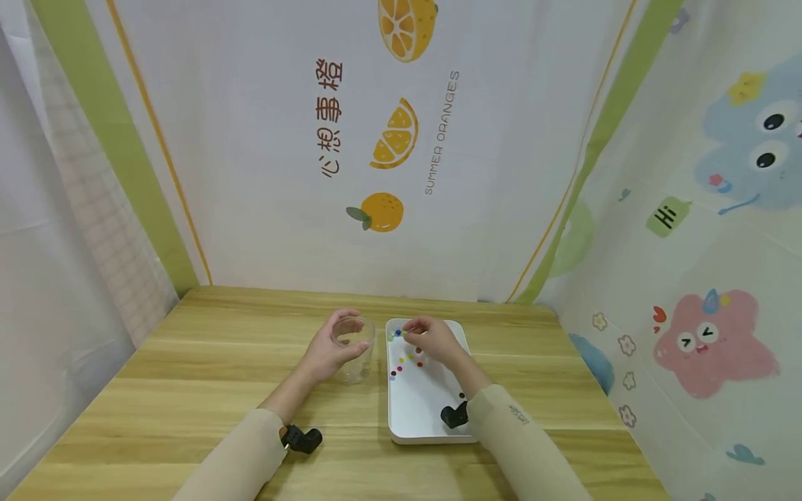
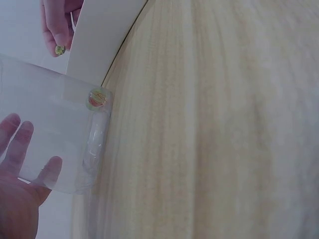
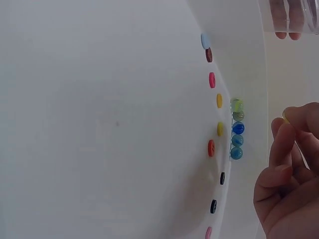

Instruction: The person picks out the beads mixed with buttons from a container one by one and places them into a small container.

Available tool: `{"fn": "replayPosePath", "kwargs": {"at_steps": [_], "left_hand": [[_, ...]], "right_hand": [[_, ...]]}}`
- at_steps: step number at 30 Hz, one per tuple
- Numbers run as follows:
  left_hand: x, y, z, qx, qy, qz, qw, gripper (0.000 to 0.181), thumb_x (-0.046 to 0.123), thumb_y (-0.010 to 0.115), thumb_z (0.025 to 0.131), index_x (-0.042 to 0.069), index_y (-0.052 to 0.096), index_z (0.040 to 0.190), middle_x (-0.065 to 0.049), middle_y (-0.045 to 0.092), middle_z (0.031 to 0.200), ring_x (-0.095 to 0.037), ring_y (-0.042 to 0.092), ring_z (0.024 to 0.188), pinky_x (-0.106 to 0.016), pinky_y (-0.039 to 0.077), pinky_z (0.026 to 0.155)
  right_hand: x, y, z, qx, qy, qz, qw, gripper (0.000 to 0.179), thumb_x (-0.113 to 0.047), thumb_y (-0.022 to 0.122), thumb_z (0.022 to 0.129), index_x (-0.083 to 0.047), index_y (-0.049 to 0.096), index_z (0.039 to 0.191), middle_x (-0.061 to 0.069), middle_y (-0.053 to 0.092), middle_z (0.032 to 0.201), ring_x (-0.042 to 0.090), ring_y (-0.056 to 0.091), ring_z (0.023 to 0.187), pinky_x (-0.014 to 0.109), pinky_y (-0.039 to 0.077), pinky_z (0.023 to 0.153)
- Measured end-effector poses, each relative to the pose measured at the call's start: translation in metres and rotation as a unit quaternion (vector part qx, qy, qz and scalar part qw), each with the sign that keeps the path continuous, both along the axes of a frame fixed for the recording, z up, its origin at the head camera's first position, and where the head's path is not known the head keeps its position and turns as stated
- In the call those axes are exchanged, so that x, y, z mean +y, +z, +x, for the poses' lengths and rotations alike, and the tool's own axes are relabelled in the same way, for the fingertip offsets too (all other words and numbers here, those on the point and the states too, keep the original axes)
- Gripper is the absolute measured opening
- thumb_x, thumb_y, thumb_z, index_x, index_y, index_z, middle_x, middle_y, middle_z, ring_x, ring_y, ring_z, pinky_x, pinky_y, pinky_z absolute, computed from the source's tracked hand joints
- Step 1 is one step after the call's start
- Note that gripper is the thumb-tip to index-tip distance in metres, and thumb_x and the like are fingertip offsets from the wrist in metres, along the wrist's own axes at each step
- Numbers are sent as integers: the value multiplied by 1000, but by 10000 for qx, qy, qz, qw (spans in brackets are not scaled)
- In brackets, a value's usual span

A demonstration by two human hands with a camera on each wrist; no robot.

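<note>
My left hand (image 1: 331,353) grips a clear plastic cup (image 1: 357,367) around its side, on the wood table left of the tray. In the left wrist view one marble (image 2: 96,98) lies at the cup's bottom. My right hand (image 1: 434,339) is over the far end of a white tray (image 1: 426,414). Between thumb and finger it pinches a yellow-green glass marble (image 2: 60,50), mostly hidden by the fingertips in the right wrist view. Several blue and green marbles (image 3: 238,128) line up along the tray's far wall, just beyond that hand.
Loose buttons of several colours lie in the tray, among them a red button (image 3: 212,148), a pink button (image 3: 212,80) and a black button (image 3: 213,206). The tray's raised rim (image 1: 432,440) stands between cup and marbles. A printed curtain (image 1: 282,243) hangs behind the table (image 1: 250,334).
</note>
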State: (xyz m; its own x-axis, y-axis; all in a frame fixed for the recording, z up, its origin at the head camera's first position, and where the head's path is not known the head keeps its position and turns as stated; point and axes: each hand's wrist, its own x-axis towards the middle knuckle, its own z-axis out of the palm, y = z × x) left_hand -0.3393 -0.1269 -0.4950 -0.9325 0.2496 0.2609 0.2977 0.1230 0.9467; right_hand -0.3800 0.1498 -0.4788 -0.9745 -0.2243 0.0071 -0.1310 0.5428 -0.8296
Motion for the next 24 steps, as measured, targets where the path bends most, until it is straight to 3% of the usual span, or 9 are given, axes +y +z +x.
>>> {"fn": "replayPosePath", "kwargs": {"at_steps": [10, 16, 24], "left_hand": [[0, -3, 4, -41, 101, -22, 9999, 71, 9, 81, 96, 4, 43, 156, -29, 61, 151, -44, 55, 145, -68, 43, 122], [9, -4, 0, 64, 135, 78, 9999, 67, 8, 81, 96, 5, 47, 153, -28, 63, 150, -44, 57, 144, -66, 44, 122], [9, -1, 0, 43, 217, -22, 9998, 68, 7, 81, 96, 4, 47, 154, -27, 64, 149, -42, 58, 144, -66, 44, 121]], "right_hand": [[5, 2, 3, -89, 123, -541, 9984, 21, -16, 76, 101, -8, 77, 121, 4, 77, 102, 17, 67, 75, 41, 62, 80], [17, 5, 0, 3, -1, -578, 9983, 19, -16, 76, 102, -10, 78, 120, 4, 76, 101, 17, 67, 74, 38, 60, 78], [18, 5, 2, -197, -128, -1128, 9933, 19, -19, 76, 103, -12, 77, 121, 4, 74, 103, 16, 63, 75, 28, 53, 70]]}}
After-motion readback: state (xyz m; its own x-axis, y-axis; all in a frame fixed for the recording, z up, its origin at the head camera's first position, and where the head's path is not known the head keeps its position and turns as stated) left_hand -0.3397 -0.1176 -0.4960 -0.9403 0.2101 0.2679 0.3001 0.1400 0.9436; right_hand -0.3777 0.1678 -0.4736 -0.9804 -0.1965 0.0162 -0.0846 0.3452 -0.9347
